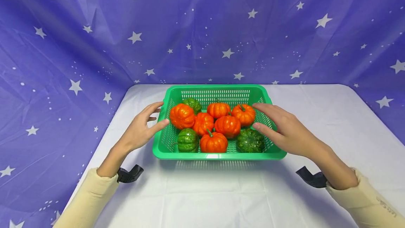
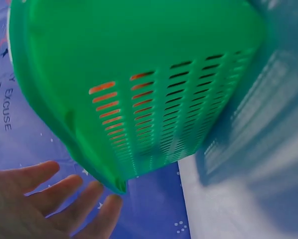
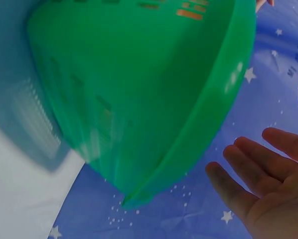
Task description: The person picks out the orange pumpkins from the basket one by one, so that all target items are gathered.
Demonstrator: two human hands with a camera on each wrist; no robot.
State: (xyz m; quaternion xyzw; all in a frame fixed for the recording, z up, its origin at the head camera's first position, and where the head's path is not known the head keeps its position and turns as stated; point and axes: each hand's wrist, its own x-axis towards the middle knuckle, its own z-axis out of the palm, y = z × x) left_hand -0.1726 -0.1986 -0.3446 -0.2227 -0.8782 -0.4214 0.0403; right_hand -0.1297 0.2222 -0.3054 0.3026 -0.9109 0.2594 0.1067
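Observation:
A green plastic basket (image 1: 218, 156) sits on the white cloth and holds several small orange pumpkins (image 1: 227, 126) and three green ones, one of them a dark speckled pumpkin (image 1: 250, 140) at the front right. My left hand (image 1: 139, 129) is at the basket's left side, its fingers spread and thumb near the rim; in the left wrist view its fingertips (image 2: 111, 201) are close to the rim, and contact is unclear. Over the right rim hovers my right hand (image 1: 286, 129), fingers extended. The right wrist view shows its fingers (image 3: 253, 162) apart from the basket wall (image 3: 139, 99).
A white cloth (image 1: 218, 192) covers the table. Behind and to the sides hangs a purple curtain (image 1: 202, 27) with white stars. Dark wrist mounts (image 1: 129, 174) stick out below both wrists, from cream sleeves (image 1: 91, 196).

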